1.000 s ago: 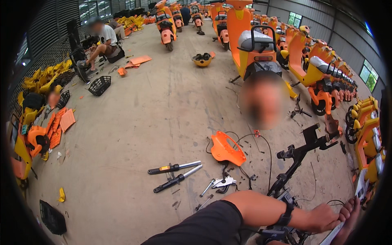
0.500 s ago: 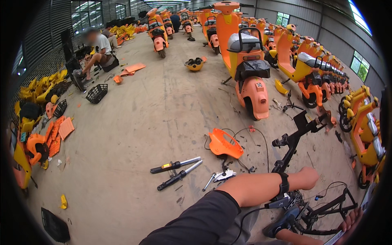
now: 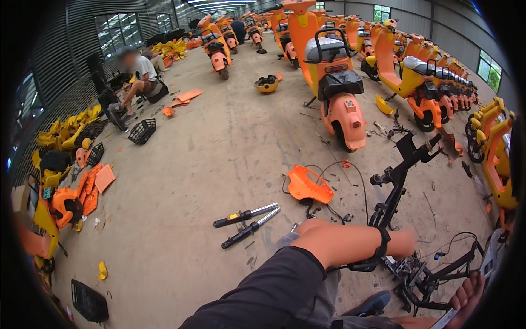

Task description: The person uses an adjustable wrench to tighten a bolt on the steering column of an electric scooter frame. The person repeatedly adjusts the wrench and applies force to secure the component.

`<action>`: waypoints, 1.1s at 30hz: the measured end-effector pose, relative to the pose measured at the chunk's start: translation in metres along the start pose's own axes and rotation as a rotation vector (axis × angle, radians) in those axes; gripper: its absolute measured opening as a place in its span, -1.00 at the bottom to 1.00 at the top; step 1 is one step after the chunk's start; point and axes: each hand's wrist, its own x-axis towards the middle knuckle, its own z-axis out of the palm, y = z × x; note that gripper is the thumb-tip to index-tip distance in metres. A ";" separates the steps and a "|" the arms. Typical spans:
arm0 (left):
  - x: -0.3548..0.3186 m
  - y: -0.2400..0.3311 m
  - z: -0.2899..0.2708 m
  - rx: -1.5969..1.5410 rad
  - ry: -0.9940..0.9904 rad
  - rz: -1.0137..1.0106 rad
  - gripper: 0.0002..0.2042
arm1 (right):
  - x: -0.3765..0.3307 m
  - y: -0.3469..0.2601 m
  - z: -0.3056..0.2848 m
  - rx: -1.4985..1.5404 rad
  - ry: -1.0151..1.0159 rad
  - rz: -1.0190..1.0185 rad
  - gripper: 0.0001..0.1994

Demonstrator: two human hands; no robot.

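Observation:
My left arm, in a dark sleeve with a black wrist strap, reaches across the lower right. My left hand (image 3: 402, 243) is smeared by motion above a bare black scooter frame (image 3: 392, 200); its fingers do not show. Near the right rim, my right hand (image 3: 467, 291) has its fingers wrapped round a long, flat, silver-grey piece (image 3: 489, 260), partly cut off by the picture's edge. Between the hands lie the frame's black tubes (image 3: 457, 268) and greasy metal parts (image 3: 405, 267). An orange scooter cover (image 3: 309, 185) lies beyond my forearm, with cables around it.
Two fork legs (image 3: 246, 225) lie left of my arm. An orange-and-yellow scooter (image 3: 342, 118) stands ahead, with rows of scooters (image 3: 427, 82) behind. Piled panels (image 3: 66, 131) and black baskets (image 3: 143, 131) line the left side, where a person (image 3: 143, 74) sits. My shoe (image 3: 372, 304) is beside the frame.
The view has shifted, so most floor objects sit slightly further right. My left hand has moved slightly left over the frame. My right hand keeps its grip on the silver-grey piece.

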 end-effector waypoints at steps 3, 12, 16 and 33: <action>0.017 0.012 0.036 -0.030 -0.014 -0.050 -0.79 | 0.027 0.006 -0.033 0.025 -0.114 0.049 -0.73; 0.075 0.152 0.319 -0.702 -1.105 0.349 -0.58 | 0.060 0.015 -0.085 0.128 0.336 0.271 -0.77; 0.040 0.196 0.351 -0.855 -0.962 0.375 -0.69 | 0.068 0.010 -0.134 0.342 0.384 0.281 -0.81; 0.022 0.223 0.340 -1.017 -1.494 0.437 -0.70 | 0.218 0.003 -0.153 0.354 0.947 0.549 -0.74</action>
